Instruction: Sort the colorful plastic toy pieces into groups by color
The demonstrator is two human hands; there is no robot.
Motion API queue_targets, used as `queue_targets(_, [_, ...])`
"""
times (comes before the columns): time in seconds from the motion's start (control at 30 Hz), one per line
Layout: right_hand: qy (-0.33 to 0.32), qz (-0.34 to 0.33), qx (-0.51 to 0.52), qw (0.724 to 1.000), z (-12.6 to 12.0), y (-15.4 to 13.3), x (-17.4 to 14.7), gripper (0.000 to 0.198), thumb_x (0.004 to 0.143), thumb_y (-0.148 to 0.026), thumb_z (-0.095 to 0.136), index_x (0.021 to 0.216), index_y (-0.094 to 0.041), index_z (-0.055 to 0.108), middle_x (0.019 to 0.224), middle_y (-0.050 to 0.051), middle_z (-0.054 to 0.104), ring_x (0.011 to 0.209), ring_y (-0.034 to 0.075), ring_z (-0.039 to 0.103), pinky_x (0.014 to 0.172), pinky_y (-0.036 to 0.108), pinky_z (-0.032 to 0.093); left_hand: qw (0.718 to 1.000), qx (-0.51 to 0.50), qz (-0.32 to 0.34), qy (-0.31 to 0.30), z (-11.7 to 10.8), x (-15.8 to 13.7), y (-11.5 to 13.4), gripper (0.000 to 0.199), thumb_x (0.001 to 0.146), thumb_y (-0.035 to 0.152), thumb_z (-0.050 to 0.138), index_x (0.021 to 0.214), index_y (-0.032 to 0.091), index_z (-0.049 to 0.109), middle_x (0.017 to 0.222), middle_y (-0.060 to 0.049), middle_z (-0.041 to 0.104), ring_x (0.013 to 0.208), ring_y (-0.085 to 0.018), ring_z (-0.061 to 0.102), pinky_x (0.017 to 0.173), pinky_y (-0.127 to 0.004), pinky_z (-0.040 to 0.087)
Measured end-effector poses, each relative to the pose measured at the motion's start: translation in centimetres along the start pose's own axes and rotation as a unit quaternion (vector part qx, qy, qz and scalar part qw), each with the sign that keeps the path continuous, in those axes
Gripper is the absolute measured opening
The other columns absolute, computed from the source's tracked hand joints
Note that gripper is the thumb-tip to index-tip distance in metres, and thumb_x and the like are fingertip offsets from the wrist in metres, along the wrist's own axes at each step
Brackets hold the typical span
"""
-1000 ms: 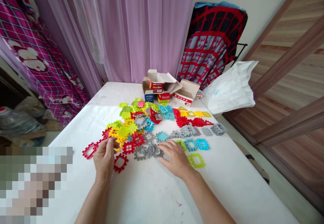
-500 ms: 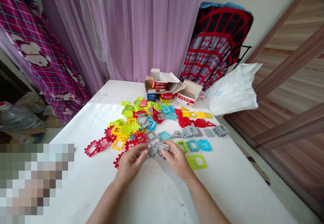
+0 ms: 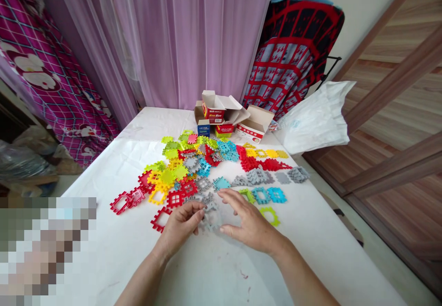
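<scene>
My left hand [image 3: 184, 220] is closed, its thumb and fingers pinching the edge of a grey interlocking plastic building tile [image 3: 211, 218] above the near middle of the table. That tile is smeared by motion. Just right of it, my right hand [image 3: 243, 218] has its thumb and fingers spread apart, with nothing gripped between them. A red square tile [image 3: 160, 219] lies beside my left hand. Partly behind my right hand are green tiles, one a green frame tile [image 3: 270, 216]. A light blue tile [image 3: 221, 184] lies a little beyond both hands.
A mixed heap of coloured tiles [image 3: 172, 172] covers the table's middle left. Sorted grey tiles [image 3: 258, 175], red tiles [image 3: 264, 163], blue tiles [image 3: 276, 195] and yellow tiles [image 3: 265, 153] lie on the right. Open cardboard boxes [image 3: 253, 126] and a white bag [image 3: 314, 117] stand behind.
My right hand has let go of the grey tile, opened its fingers and drawn slightly right. My left hand keeps its pinch. The whole view has shifted slightly.
</scene>
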State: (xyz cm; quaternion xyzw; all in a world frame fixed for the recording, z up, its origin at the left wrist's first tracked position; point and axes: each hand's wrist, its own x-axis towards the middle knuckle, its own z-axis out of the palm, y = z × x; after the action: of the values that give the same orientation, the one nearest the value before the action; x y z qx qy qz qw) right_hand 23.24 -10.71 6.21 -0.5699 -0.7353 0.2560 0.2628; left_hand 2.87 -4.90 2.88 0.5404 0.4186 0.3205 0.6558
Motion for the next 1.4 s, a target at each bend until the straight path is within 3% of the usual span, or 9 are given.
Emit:
queue_targets(0.2, [-0.085, -0.042, -0.126, 0.987, -0.8, -0.4, -0.2, 0.070, 0.074, -0.034, 0.069, 0.139, -0.028, 0.043, 0.141, 0.006, 0.045, 0.127, 0.024, 0.044, 0.105, 0.037, 0.037, 0.999, -0.004, -0.004, -0.038, 0.3, 0.1, -0.4, 0.050, 0.061, 0.060, 0.073, 0.084, 0.015, 0.068, 0.056, 0.005, 0.058, 0.043, -0.006, 0.045, 0.043, -0.019, 0.037])
queue_targets(0.37, [-0.058, -0.045, -0.130, 0.989, 0.2, -0.4, -0.8, 0.060, 0.070, -0.040, 0.072, 0.125, -0.024, 0.054, 0.132, 0.007, 0.053, 0.119, 0.024, 0.050, 0.101, 0.037, 0.039, 0.999, 0.022, -0.001, -0.048, 0.2, 0.0, -0.7, 0.051, 0.065, 0.062, 0.070, 0.088, 0.016, 0.070, 0.056, 0.004, 0.058, 0.043, -0.007, 0.047, 0.044, -0.021, 0.038])
queue_targets(0.53, [0.112, 0.011, -0.138, 0.984, -0.6, 1.6, -0.9, 0.044, 0.071, -0.038, 0.070, 0.110, -0.022, 0.059, 0.116, 0.007, 0.061, 0.109, 0.023, 0.055, 0.094, 0.036, 0.043, 0.998, 0.051, 0.008, -0.031, 0.0, -0.1, -0.4, 0.059, 0.072, 0.067, 0.059, 0.102, 0.017, 0.067, 0.074, -0.001, 0.064, 0.046, -0.009, 0.053, 0.039, -0.020, 0.035])
queue_targets(0.63, [0.269, 0.099, -0.189, 0.939, -2.7, 4.7, -0.4, 0.036, 0.076, -0.040, 0.064, 0.105, -0.019, 0.061, 0.109, 0.010, 0.062, 0.105, 0.025, 0.056, 0.092, 0.037, 0.044, 0.998, 0.051, 0.011, -0.020, 0.0, -0.2, -0.2, 0.059, 0.073, 0.069, 0.057, 0.100, 0.017, 0.066, 0.076, -0.002, 0.063, 0.047, -0.010, 0.054, 0.037, -0.020, 0.033])
queue_targets(0.73, [0.329, 0.195, -0.258, 0.887, -4.8, 7.6, 0.4, 0.038, 0.075, -0.044, 0.064, 0.101, -0.016, 0.064, 0.107, 0.013, 0.062, 0.104, 0.027, 0.056, 0.092, 0.039, 0.043, 0.998, 0.051, 0.015, -0.016, 0.1, -0.2, -0.2, 0.057, 0.074, 0.068, 0.057, 0.097, 0.017, 0.066, 0.075, -0.002, 0.062, 0.046, -0.008, 0.051, 0.036, -0.019, 0.032])
queue_targets(0.83, [0.317, 0.270, -0.291, 0.861, -5.7, 9.3, 1.1, 0.042, 0.074, -0.047, 0.065, 0.102, -0.015, 0.066, 0.108, 0.013, 0.062, 0.103, 0.028, 0.056, 0.088, 0.039, 0.043, 0.998, 0.059, 0.013, -0.015, 0.1, -0.1, -0.2, 0.057, 0.073, 0.068, 0.057, 0.095, 0.017, 0.066, 0.075, -0.002, 0.062, 0.046, -0.008, 0.051, 0.036, -0.019, 0.031])
queue_targets(1.0, [0.301, 0.312, -0.299, 0.850, -5.3, 9.7, 1.7, 0.045, 0.077, -0.050, 0.063, 0.105, -0.015, 0.066, 0.110, 0.014, 0.062, 0.105, 0.029, 0.055, 0.087, 0.038, 0.041, 0.997, 0.069, 0.010, -0.021, 0.0, 0.1, -0.4, 0.058, 0.071, 0.071, 0.057, 0.088, 0.017, 0.066, 0.075, -0.003, 0.063, 0.046, -0.008, 0.049, 0.037, -0.019, 0.032])
queue_targets(1.3, [0.304, 0.325, -0.310, 0.840, -5.1, 9.2, 1.7, 0.051, 0.076, -0.057, 0.063, 0.105, -0.014, 0.064, 0.109, 0.017, 0.062, 0.101, 0.031, 0.056, 0.081, 0.040, 0.042, 0.998, 0.062, 0.024, -0.010, -0.2, 0.3, -0.8, 0.052, 0.073, 0.065, 0.060, 0.096, 0.018, 0.068, 0.071, 0.000, 0.061, 0.046, -0.008, 0.050, 0.037, -0.018, 0.031])
queue_targets(1.4, [0.331, 0.287, -0.310, 0.844, -5.2, 8.5, 0.8, 0.046, 0.078, -0.053, 0.061, 0.104, -0.015, 0.062, 0.107, 0.015, 0.062, 0.100, 0.029, 0.057, 0.081, 0.038, 0.042, 0.997, 0.072, 0.039, 0.002, -0.4, 0.3, -1.0, 0.050, 0.075, 0.063, 0.059, 0.096, 0.019, 0.067, 0.069, 0.000, 0.061, 0.045, -0.009, 0.050, 0.039, -0.020, 0.035])
